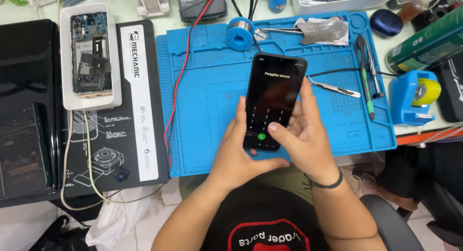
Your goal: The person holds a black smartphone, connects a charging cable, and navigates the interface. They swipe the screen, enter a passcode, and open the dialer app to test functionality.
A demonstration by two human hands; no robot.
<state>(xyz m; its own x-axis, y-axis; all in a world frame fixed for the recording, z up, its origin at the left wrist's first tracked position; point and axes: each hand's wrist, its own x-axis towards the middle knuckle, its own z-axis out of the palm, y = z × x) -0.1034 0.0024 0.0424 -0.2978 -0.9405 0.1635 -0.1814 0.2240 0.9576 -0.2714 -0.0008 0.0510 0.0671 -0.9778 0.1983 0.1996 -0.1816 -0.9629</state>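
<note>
Black phone [272,99] in both hands' closed grip, left hand [236,157], right hand [301,135], above blue work mat [207,116] on cluttered bench.

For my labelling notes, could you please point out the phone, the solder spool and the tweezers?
phone [273,94]: head view, screen middle.
solder spool [240,31]: head view, blue rim.
tweezers [335,89]: head view, mid-shaft.

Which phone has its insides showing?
The phone in the white tray at the left, with its back off and circuit boards bare. The black phone in both hands is closed, screen lit.
</note>
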